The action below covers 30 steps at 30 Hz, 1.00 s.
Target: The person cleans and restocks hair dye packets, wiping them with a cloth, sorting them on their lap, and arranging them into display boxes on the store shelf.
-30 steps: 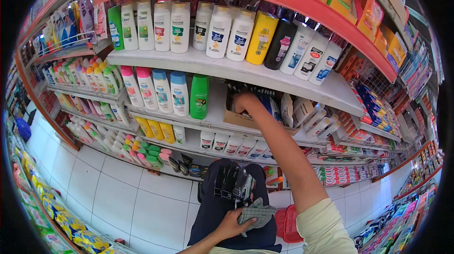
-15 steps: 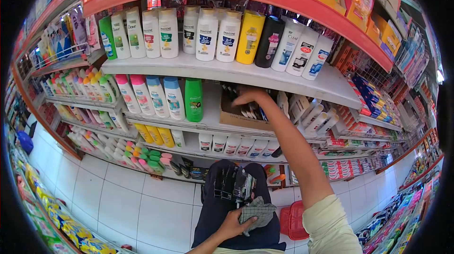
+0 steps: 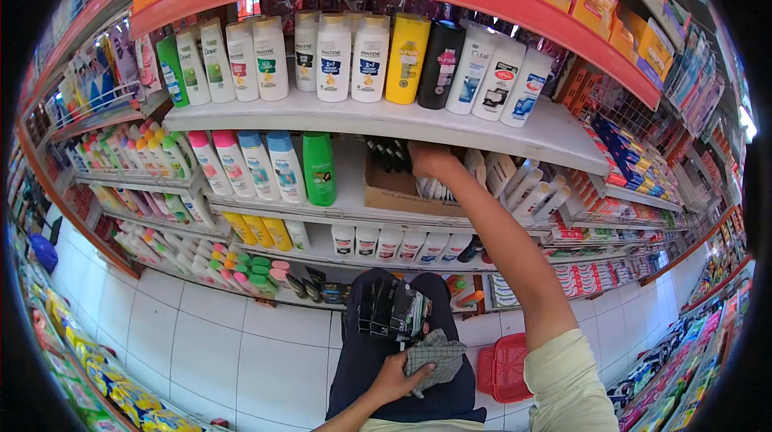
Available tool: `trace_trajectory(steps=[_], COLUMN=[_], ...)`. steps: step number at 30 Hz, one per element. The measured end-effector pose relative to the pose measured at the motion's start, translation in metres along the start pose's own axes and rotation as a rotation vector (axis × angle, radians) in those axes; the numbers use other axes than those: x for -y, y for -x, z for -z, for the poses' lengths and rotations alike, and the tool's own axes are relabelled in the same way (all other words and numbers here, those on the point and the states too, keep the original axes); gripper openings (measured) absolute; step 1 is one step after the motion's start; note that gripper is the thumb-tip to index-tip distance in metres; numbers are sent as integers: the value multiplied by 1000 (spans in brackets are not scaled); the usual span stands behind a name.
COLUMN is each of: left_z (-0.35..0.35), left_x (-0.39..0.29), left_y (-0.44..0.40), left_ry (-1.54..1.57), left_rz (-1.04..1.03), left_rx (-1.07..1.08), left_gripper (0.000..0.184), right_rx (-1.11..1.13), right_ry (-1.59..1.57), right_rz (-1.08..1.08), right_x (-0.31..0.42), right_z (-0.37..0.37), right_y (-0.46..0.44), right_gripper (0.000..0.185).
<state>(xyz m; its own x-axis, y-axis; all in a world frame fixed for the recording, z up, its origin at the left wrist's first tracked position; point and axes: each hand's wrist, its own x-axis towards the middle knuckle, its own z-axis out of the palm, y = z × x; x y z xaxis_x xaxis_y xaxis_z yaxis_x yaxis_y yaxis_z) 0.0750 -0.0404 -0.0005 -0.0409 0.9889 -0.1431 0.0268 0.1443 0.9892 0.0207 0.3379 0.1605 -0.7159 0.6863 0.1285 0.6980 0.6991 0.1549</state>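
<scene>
My left hand (image 3: 392,377) is closed on a grey checked cloth (image 3: 438,361), held low over my lap. Black packets (image 3: 394,310) lie in a bunch across my thighs, just beyond the cloth. My right hand (image 3: 430,160) reaches into an open cardboard box (image 3: 406,202) on the middle shelf. Its fingers are hidden down in the box, so their grip does not show. Dark packets (image 3: 389,155) stand in the box left of this hand, and pale packets (image 3: 434,189) are below it.
Shampoo bottles (image 3: 331,58) line the white shelf (image 3: 362,113) above my right arm. A green bottle (image 3: 319,168) stands left of the box, with white bottles (image 3: 527,189) to its right. A red basket (image 3: 509,368) rests on the tiled floor beside my leg.
My right hand has gone deeper into the box, and its fingers have passed out of sight. My view has shifted slightly. The left hand still holds the cloth over my lap.
</scene>
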Motion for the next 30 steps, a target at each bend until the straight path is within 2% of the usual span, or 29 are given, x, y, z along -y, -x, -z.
trace_trajectory(steps=[4, 7, 10, 13, 16, 20, 22, 23, 25, 27, 30], left_z=[-5, -10, -12, -6, 3, 19, 27, 32, 43, 57, 73], left_x=[2, -16, -41, -38, -46, -68, -70, -71, -74, -73, -68], left_y=[1, 6, 15, 18, 24, 30, 35, 39, 44, 52, 57], left_ry=[-78, -100, -129, -214, -304, -299, -335, -352, -397, -488, -501], left_rz=[-82, -122, -195, -355, -433, -390, -283, -221, -337, -289, -246], left_rx=[-73, -175, -272, -290, -315, -369, -474, -522, -743, -888, -991], left_gripper=[40, 43, 39, 31, 27, 20, 16, 15, 12, 11, 11], right_rx=[-242, -248, -72, -229, -494, -393, -355, -276, -109, 25, 149], right_ry=[-119, -60, -28, -59, -53, -398, -642, -689, -790, -838, -837], right_rz=[41, 93, 119, 43, 251, 262, 268, 269, 264, 229, 232], right_x=[9, 21, 38, 56, 62, 50, 36, 27, 11, 9, 17], right_z=[8, 34, 68, 47, 64, 106, 119, 117, 108, 90, 42], right_y=[25, 40, 64, 77, 124, 189, 220, 233, 261, 290, 333], right_gripper=[34, 45, 32, 19, 16, 24, 29, 30, 34, 37, 38])
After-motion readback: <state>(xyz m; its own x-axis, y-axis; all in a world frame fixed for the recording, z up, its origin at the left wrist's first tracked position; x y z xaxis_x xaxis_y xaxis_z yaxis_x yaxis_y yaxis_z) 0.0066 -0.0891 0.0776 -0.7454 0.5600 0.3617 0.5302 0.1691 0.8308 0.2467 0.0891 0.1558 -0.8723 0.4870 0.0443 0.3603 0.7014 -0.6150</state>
